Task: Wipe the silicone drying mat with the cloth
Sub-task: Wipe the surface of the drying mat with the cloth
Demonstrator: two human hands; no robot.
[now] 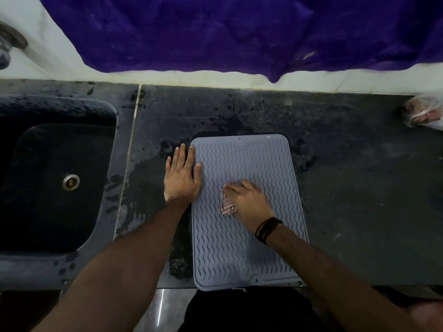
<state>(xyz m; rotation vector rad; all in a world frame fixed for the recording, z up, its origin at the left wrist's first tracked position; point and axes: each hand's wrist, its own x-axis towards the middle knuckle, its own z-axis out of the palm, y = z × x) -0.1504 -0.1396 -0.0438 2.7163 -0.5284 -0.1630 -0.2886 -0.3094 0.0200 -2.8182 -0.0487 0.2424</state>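
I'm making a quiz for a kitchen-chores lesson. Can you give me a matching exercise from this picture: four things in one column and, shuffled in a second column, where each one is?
Things:
1. cloth
2. left hand
3. sink
4. plastic bag

Places:
A. far right of the counter, by the wall
B. flat on the mat's left edge
C. under the right hand, on the mat
D. set into the counter, left of the mat

Pairs: 1-C, 2-B, 3-D, 4-A

The right hand presses the cloth onto the grey mat.
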